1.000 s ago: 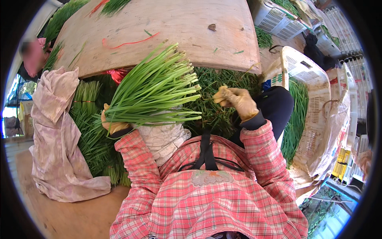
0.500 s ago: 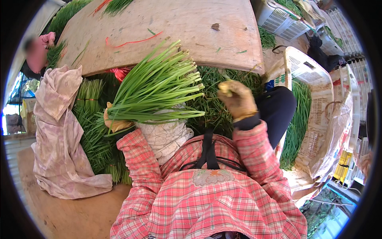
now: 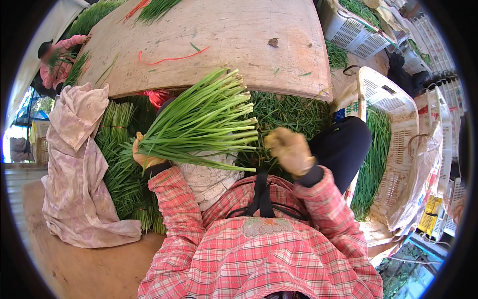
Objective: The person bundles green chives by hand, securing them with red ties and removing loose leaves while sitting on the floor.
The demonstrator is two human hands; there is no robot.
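My gloved left hand (image 3: pixel 145 153) is closed round the leafy end of a large bunch of garlic chives (image 3: pixel 204 124). The bunch fans out over my lap, its pale stem ends pointing right. Just right of those ends is my gloved right hand (image 3: pixel 291 151), its fingers curled in and slightly blurred. What they hold, if anything, is too smeared to make out. Beneath and beyond the hands lies a heap of loose green leaves (image 3: pixel 291 115).
A wooden board (image 3: pixel 224 40) spans the far side, with a red strip (image 3: pixel 174 60) on it. Tied chive bundles (image 3: pixel 115 117) and a draped cloth (image 3: pixel 74 164) are at left. At right stands a white plastic crate (image 3: pixel 391 89) with chives. A co-worker (image 3: pixel 57 60) is at far left.
My right hand has moved down and slightly left, closer to my lap. The bunch in my left hand sits a little lower. At far left, the co-worker has changed posture.
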